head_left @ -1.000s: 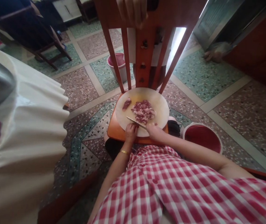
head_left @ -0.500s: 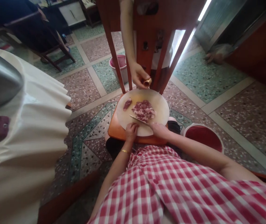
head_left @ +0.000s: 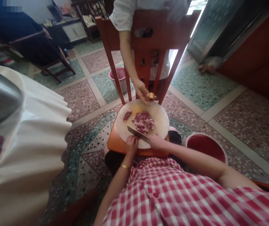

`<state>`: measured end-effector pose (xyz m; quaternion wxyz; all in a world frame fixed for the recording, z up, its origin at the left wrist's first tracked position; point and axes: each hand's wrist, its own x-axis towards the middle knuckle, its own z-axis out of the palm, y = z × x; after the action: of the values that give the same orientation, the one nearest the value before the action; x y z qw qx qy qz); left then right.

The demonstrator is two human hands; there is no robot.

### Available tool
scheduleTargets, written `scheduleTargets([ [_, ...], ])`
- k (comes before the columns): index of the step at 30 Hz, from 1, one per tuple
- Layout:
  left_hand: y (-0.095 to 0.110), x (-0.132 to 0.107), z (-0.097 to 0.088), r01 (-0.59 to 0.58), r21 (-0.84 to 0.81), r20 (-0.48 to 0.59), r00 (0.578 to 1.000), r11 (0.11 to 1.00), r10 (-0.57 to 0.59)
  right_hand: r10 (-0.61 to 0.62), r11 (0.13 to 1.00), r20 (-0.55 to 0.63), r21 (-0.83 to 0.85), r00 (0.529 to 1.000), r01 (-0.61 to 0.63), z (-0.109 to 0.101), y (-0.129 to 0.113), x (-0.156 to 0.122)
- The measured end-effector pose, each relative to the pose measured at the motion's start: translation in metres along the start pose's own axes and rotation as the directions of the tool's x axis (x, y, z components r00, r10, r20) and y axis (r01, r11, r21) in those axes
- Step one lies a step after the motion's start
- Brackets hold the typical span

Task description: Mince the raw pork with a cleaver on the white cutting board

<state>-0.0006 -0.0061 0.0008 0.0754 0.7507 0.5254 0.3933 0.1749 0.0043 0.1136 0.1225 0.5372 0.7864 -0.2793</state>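
My right hand is closed around the handle of a kitchen knife, whose broad blade points left across the near part of a round cutting board. My left hand rests on the board's near edge with its fingers curled just under the blade. What those fingers press on is too small and covered to make out. Beyond the blade lies a heap of cut raw meat, and a separate meat strip sits to its left. The board stands on the seat of a wooden chair.
Another person's hand reaches over the board's far side with a small gold-coloured object. A red-lined bucket stands at right, a second bin behind the chair. At left, a metal pot stands on a cloth-covered table.
The knife blade now shows more of its flat side. The other person's hand has turned the gold-coloured object. The whole view has tilted up slightly.
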Motion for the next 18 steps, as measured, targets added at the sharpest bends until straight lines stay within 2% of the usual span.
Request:
scheduleTargets([
  [6, -0.003, -0.001, 0.002, -0.016, 0.023, -0.009, 1.0, 1.0, 0.017, 0.005, 0.999, -0.034, 0.05, 0.999, -0.004, -0.005, -0.024, 0.038],
  [9, -0.004, -0.002, 0.001, -0.037, 0.043, -0.012, 0.999, 0.998, 0.037, -0.01, 0.998, -0.058, 0.062, 0.998, 0.014, -0.004, -0.028, 0.038],
  [14, -0.009, -0.002, 0.001, -0.056, 0.049, -0.011, 0.998, 0.997, 0.056, 0.005, 0.999, -0.062, 0.053, 0.998, -0.001, 0.003, -0.001, 0.009],
  [18, -0.007, 0.001, 0.0, -0.065, 0.064, 0.03, 0.998, 0.996, 0.063, 0.065, 0.997, -0.096, 0.035, 0.993, -0.062, -0.003, 0.022, -0.005],
])
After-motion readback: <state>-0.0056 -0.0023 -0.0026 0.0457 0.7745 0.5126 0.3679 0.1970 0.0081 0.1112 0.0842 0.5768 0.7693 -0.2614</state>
